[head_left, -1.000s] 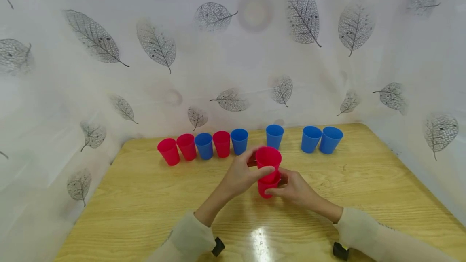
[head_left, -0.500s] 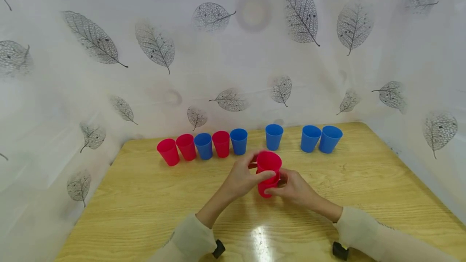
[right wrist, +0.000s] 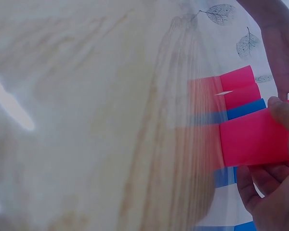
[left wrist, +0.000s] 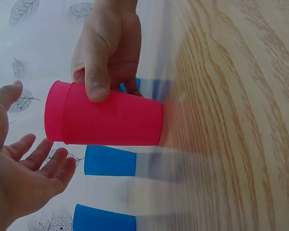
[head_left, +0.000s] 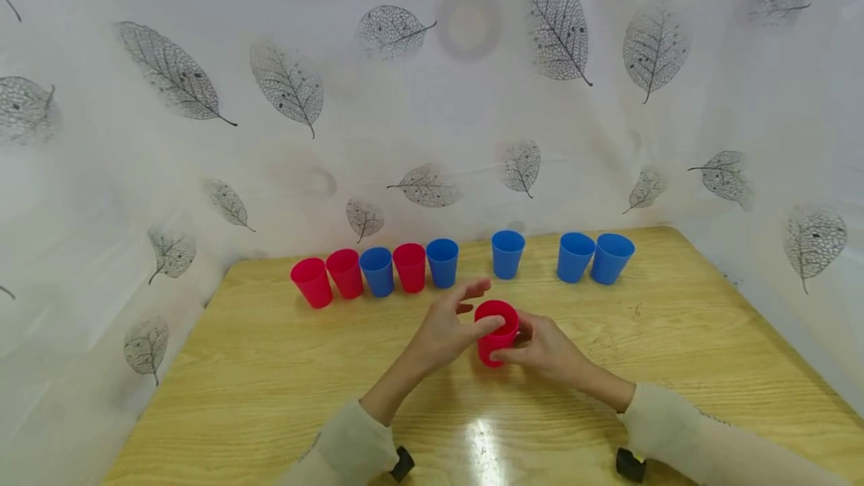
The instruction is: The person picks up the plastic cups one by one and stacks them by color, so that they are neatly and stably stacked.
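Two red cups [head_left: 493, 345], one nested inside the other, stand upright on the wooden table in front of me. In the left wrist view, the inner cup's rim pokes out a little past the rim of the outer cup [left wrist: 115, 118]. My right hand [head_left: 550, 351] grips the outer cup from the right side, its thumb laid along the wall [left wrist: 97, 86]. Beside the rims, my left hand [head_left: 442, 332] has its fingers loosely spread and apart from the cups; the left wrist view shows nothing in that hand [left wrist: 19, 180].
Along the table's back edge stands a row of upright cups: a left group of red [head_left: 313, 282] and blue [head_left: 378, 271] ones, a lone blue cup [head_left: 508, 255], and two blue cups [head_left: 594, 258] at the right. Leaf-patterned sheeting [head_left: 432, 111] surrounds the table [head_left: 270, 381].
The upper red cup has slid down into the lower one, which the right hand kept holding in place. My left hand has let go of the upper cup and loosened its fingers.
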A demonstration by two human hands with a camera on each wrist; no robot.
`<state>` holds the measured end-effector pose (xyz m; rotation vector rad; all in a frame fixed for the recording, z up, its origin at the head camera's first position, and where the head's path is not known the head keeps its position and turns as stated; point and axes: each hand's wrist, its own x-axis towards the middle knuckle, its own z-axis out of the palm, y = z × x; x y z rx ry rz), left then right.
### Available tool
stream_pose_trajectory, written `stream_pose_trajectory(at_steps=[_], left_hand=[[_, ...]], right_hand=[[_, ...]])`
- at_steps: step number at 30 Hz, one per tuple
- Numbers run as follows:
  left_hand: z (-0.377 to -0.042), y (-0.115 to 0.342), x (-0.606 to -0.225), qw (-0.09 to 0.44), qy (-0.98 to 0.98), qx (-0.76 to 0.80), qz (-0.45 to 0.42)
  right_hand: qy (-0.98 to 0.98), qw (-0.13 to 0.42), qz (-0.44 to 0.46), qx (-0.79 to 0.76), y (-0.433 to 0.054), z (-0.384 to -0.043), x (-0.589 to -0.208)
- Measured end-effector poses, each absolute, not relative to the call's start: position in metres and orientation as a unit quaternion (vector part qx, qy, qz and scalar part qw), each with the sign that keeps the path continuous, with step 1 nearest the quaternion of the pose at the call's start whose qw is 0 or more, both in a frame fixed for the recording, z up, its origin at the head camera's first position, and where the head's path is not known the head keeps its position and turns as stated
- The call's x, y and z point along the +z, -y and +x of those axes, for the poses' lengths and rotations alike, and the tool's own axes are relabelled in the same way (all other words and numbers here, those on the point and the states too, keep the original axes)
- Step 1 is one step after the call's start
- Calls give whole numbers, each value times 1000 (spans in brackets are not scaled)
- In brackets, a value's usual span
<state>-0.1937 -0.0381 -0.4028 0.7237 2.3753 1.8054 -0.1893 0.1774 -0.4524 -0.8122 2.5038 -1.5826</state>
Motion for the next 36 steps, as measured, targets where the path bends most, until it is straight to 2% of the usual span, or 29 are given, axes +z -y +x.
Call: stream_pose_trajectory(at_steps=[11,20,36], left_hand=[[-193,49,-406,41,-779,587,217],[-193,65,-405,22,-785,583,209],[-209,106,-395,-45,-788,587,179]], right_hand=[[-818,39,-261,-511,-178,-189,-451],[-821,36,-258,-509,-178,-189,-452],[-820,37,-256,-510,-177,-190,-453]])
